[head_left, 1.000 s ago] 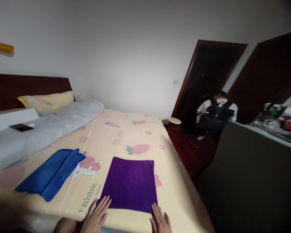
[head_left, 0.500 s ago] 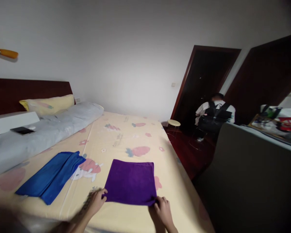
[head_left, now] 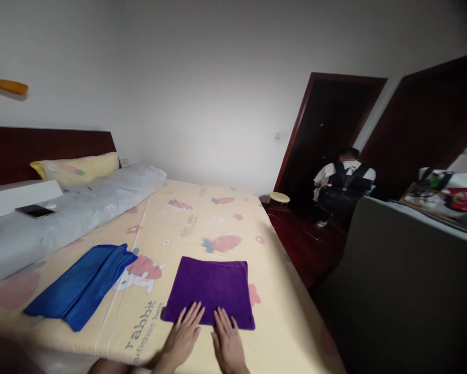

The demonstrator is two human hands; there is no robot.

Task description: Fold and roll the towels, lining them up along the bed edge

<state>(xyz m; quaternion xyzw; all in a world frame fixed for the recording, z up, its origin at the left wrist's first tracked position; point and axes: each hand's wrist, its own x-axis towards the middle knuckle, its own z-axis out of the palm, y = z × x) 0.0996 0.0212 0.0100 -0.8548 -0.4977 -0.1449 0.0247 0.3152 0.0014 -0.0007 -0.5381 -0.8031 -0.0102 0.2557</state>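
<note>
A purple cloth (head_left: 212, 285), folded into a rough rectangle, lies flat on the bed in front of me. My left hand (head_left: 186, 330) rests with its fingers stretched out on the cloth's near edge, left of the middle. Beside it, my right hand (head_left: 228, 337) lies the same way on that edge, right of the middle. Both palms face down and neither hand grips anything. To the left lies a blue cloth (head_left: 81, 285), folded lengthwise with an uneven far end.
The bed (head_left: 202, 223) has a cream sheet printed with carrots and rabbits. A phone (head_left: 36, 210) lies on the grey bedding (head_left: 112, 192) at the left. A dark panel (head_left: 397, 291) rises at the right. Near the doorway are a stool (head_left: 279, 197) and a seated person (head_left: 346, 182).
Both hands have let go of the purple cloth's near corners and moved inward, now flat on its near edge. The near corners lie flatter. The blue cloth has not moved.
</note>
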